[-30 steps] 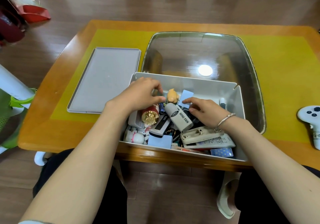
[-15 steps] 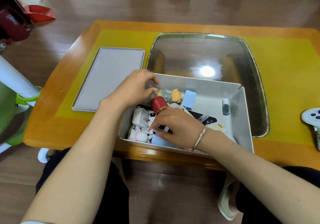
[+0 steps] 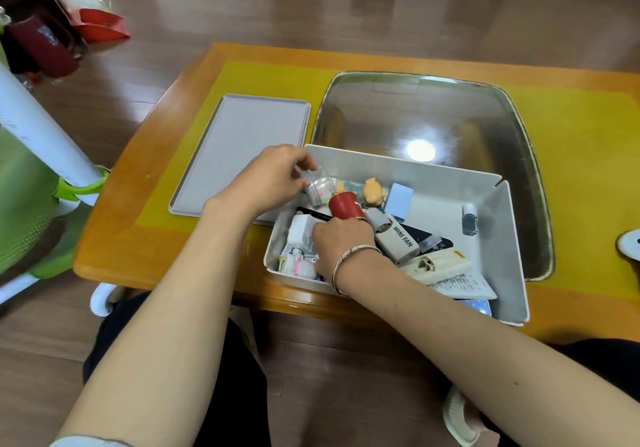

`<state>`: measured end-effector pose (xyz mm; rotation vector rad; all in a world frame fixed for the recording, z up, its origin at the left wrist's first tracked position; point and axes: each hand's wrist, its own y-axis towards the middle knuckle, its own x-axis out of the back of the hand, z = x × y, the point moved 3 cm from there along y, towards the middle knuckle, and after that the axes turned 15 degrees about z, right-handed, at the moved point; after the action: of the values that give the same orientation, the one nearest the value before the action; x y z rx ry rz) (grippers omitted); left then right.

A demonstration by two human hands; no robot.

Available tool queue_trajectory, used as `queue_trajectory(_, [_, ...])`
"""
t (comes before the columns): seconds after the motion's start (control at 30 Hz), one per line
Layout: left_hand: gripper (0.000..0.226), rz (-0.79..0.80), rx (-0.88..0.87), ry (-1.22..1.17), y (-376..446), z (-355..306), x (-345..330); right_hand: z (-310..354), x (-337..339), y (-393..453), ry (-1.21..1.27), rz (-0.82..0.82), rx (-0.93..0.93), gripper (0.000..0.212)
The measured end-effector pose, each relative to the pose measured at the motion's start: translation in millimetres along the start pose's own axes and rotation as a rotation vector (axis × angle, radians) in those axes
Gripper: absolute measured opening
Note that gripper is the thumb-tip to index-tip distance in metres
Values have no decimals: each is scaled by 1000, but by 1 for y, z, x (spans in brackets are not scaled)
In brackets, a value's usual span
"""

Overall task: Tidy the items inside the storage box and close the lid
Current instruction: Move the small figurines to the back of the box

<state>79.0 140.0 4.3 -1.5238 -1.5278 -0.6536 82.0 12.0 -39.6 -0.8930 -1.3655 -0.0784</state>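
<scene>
Vs. half a sec earlier: right hand (image 3: 341, 244) had slid left, off the box centre, uncovering the MINI FAN (image 3: 394, 237) and the cream remote (image 3: 438, 266) at lower right of the box; left hand (image 3: 266, 178) now pinched a small clear jar (image 3: 320, 187) between thumb and fingertips at the box's upper-left corner, where earlier it showed no jar; red cylinder (image 3: 343, 206) sat about as before. Right hand was curled, palm down, over white bits at the box's left end; whether it gripped anything, can't tell. Storage box (image 3: 502, 256) sat open at centre-right of frame on the table's near edge, long axis left-right, slightly skewed; grey lid (image 3: 239, 142) lay flat at upper left of it, long axis running up-frame.
</scene>
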Motion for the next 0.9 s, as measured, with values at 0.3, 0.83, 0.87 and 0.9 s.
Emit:
queue_trajectory(0.3, [17,46,-31,-79,-7,1,0,-27,0,-22,500,-187,70,52])
queue_trajectory(0.83, [25,274,-43,-608,-21,-16,-6,-44,14,-40,727,-563,212,45])
queue_trajectory(0.87, [25,274,-57,-618,-21,-17,-5,-44,14,-39,743,-563,196,44])
queue_trajectory(0.9, [26,273,-71,-617,-21,-18,-5,-45,14,-39,753,-572,183,43])
